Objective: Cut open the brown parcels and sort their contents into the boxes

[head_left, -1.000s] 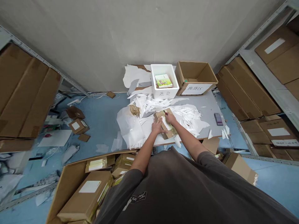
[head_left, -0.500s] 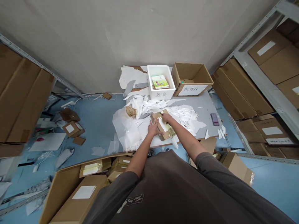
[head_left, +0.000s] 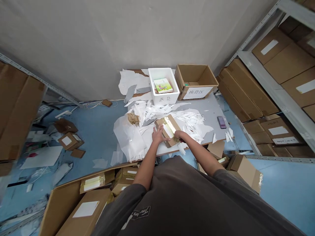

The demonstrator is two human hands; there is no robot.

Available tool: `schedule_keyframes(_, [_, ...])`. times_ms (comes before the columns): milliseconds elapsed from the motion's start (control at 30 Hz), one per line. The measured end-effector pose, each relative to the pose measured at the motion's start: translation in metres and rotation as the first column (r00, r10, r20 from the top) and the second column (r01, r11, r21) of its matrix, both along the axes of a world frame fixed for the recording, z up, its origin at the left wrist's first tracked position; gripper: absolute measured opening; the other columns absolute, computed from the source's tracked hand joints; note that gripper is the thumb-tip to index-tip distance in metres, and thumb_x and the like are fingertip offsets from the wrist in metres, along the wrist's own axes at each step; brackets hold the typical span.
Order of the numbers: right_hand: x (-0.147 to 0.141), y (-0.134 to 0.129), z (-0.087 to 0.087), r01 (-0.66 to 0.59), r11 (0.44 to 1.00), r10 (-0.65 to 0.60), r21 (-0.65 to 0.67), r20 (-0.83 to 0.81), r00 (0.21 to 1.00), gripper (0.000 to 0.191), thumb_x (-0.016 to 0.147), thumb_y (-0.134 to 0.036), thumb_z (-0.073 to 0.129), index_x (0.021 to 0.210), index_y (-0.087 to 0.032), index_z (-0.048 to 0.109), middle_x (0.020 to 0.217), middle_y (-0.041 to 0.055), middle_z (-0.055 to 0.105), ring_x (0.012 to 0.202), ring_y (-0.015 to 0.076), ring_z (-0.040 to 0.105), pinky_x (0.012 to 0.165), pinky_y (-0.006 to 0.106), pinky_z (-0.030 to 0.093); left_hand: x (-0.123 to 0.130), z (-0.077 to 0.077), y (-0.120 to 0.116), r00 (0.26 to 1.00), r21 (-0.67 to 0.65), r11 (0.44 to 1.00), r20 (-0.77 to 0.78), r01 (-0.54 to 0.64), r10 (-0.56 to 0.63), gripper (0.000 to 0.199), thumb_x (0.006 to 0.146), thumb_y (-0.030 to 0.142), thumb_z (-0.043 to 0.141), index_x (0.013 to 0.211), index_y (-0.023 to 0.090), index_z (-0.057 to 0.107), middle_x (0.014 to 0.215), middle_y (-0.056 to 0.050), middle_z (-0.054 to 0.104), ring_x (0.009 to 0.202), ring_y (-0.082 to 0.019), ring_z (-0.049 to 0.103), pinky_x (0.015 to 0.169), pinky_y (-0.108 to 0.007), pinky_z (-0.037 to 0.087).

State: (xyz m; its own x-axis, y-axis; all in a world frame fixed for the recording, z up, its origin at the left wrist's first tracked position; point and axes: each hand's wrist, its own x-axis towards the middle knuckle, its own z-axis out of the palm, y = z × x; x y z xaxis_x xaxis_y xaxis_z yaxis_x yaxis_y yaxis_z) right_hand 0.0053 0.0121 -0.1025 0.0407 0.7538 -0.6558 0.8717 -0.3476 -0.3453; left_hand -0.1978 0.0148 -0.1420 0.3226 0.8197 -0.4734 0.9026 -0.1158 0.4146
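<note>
Left hand [head_left: 158, 135]: fingers spread, laid on the near left side of a taped cardboard parcel [head_left: 176, 122]. Right hand [head_left: 180, 135]: fingers curled closed at the parcel's right side, near its lower corner; whatever it may grip is hidden.

Parcel: flat on the desk [head_left: 212, 109], set at an angle between the hands; white label [head_left: 169, 129] and clear yellowish tape on its upper face.

Paper strips [head_left: 193, 122]: white, torn, heaped behind and to the right of the parcel. Crumpled brown paper [head_left: 133, 119]: one wad, left of the parcel. Plastic sheet [head_left: 128, 136]: translucent, at the desk's left end.

Foam box [head_left: 165, 99]: white, lettered in dark characters, at the rear of the desk; a green-and-white illustrated booklet [head_left: 163, 86] lies inside. Cardboard box [head_left: 194, 72]: open-topped, just right of the foam box, paper sign [head_left: 198, 92] on its front. Purple item [head_left: 221, 122]: pixelated, near the desk's right edge.

Large open carton [head_left: 46, 211]: lower left, holding labelled parcels [head_left: 85, 209]. Metal shelving [head_left: 261, 68]: right, stacked with brown cartons [head_left: 248, 91]. Floor [head_left: 98, 126]: blue; small boxes [head_left: 70, 141] at left.
</note>
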Motion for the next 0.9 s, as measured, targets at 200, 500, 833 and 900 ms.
schedule_keyframes(200, [0.016, -0.06, 0.014, 0.013, 0.982, -0.002, -0.189, 0.056, 0.998, 0.05, 0.087, -0.021, 0.081, 0.133, -0.007, 0.07, 0.1, 0.0221, 0.078, 0.072, 0.0294, 0.078, 0.06, 0.036, 0.062, 0.002, 0.002, 0.001, 1.0, -0.01, 1.0, -0.024, -0.015, 0.015, 0.152, 0.06, 0.093, 0.08, 0.177, 0.042, -0.001, 0.186, 0.005, -0.006, 0.168, -0.051, -0.004, 0.131, -0.06, 0.033])
schedule_keyframes(500, [0.045, -0.1, 0.04, 0.024, 0.966, -0.014, -0.257, 0.043, 0.999, 0.021, 0.104, -0.031, 0.063, 0.114, -0.015, 0.071, 0.097, 0.0135, 0.076, 0.062, 0.0193, 0.072, 0.055, 0.026, 0.054, 0.002, 0.009, 0.002, 0.997, -0.018, 1.0, -0.082, 0.001, -0.002, 0.148, 0.065, 0.091, 0.079, 0.177, 0.041, -0.003, 0.187, 0.005, -0.007, 0.169, -0.049, -0.005, 0.133, -0.062, 0.028])
schedule_keyframes(833, [0.038, -0.107, -0.018, 0.682, 0.725, -0.666, 0.092, -0.158, 0.729, 0.046, 0.095, -0.06, 0.072, 0.114, -0.025, 0.051, 0.089, 0.0033, 0.07, 0.071, 0.021, 0.071, 0.059, 0.027, 0.054, 0.053, 0.026, -0.014, 0.836, 0.055, 0.834, -0.01, 0.549, -0.549, 0.094, 0.076, 0.039, 0.087, 0.162, 0.039, 0.05, 0.176, -0.006, 0.04, 0.17, -0.04, 0.015, 0.137, -0.056, 0.021])
schedule_keyframes(900, [0.03, -0.103, -0.03, 0.677, 0.729, -0.657, 0.104, -0.175, 0.734, 0.049, 0.091, -0.059, 0.076, 0.115, -0.025, 0.05, 0.09, 0.0039, 0.071, 0.077, 0.023, 0.073, 0.061, 0.027, 0.055, 0.061, 0.024, -0.019, 0.808, -0.024, 0.809, -0.038, 0.588, -0.588, 0.093, 0.074, 0.037, 0.089, 0.159, 0.043, 0.052, 0.177, -0.005, 0.037, 0.169, -0.042, 0.016, 0.135, -0.062, 0.021])
